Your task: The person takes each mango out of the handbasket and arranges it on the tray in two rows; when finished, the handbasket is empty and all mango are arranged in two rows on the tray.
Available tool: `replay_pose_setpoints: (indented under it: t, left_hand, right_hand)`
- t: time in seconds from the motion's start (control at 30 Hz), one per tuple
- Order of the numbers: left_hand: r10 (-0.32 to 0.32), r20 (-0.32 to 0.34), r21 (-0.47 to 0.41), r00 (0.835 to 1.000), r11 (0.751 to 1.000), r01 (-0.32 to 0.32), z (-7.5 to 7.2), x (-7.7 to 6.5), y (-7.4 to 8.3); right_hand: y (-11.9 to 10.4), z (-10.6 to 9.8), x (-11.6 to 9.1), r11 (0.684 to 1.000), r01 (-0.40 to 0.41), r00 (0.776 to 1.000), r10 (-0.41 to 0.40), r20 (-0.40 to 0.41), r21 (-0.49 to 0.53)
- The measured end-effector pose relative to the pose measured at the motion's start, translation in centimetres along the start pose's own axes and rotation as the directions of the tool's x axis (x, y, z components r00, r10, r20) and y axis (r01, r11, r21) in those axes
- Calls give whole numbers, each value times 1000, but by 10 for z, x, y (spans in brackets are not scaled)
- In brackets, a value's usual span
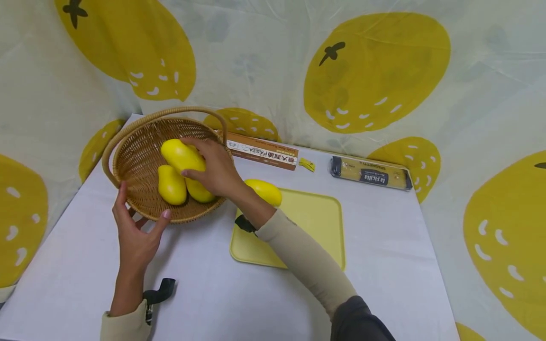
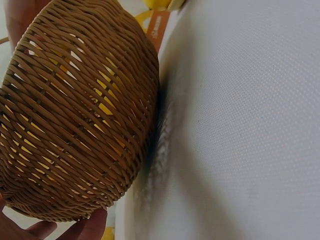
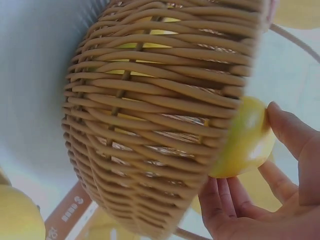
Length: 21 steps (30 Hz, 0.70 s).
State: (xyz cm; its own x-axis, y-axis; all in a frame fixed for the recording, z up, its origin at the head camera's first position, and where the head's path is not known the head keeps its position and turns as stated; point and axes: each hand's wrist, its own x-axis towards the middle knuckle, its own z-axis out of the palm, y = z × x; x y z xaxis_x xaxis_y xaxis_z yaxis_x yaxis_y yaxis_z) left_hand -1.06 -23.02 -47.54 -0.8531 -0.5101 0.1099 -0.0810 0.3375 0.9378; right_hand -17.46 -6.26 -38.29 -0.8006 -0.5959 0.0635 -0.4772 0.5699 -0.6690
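Note:
A wicker basket [image 1: 137, 163] with an arched handle stands at the left of the table. My left hand [image 1: 135, 239] grips its near left rim, thumb and fingers spread along the edge. My right hand [image 1: 216, 171] reaches over the basket's right side and holds a yellow mango [image 1: 175, 151] by its end, thumb on one side and fingers on the other. Beneath it, two more mangoes, one on the left [image 1: 172, 187] and one on the right [image 1: 198, 192], lie in the basket. In the right wrist view the held mango [image 3: 247, 140] shows just past the rim.
Another mango [image 1: 265, 191] lies at the upper left of a pale yellow tray [image 1: 311, 227], partly behind my right forearm. Along the back are a pasta box [image 1: 264, 154], a small yellow packet [image 1: 307, 164] and a spaghetti pack [image 1: 371, 174]. A fruit-print curtain [image 1: 256, 71] hangs behind.

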Motion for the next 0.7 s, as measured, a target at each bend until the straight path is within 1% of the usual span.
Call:
replay_pose_setpoints:
  t: [0.13, 0.43, 0.57, 0.7]
  left_hand:
    - [1, -1, 1, 1000, 1000, -1, 0, 0, 1]
    - [6, 3, -6, 1000, 1000, -6, 0, 0, 2]
    - [2, 1, -7, 1000, 1000, -2, 0, 0, 1]
    - [-5, -2, -7, 1000, 1000, 5, 1, 0, 1]
  right_hand:
    - [-1, -8, -12, 999, 24, 1000, -24, -13, 30]
    - [3, -25, -37, 987, 44, 999, -38, -39, 156]
    - [5, -32, -47, 983, 63, 997, -54, -57, 173]
    - [6, -39, -56, 985, 65, 997, -56, -59, 160]
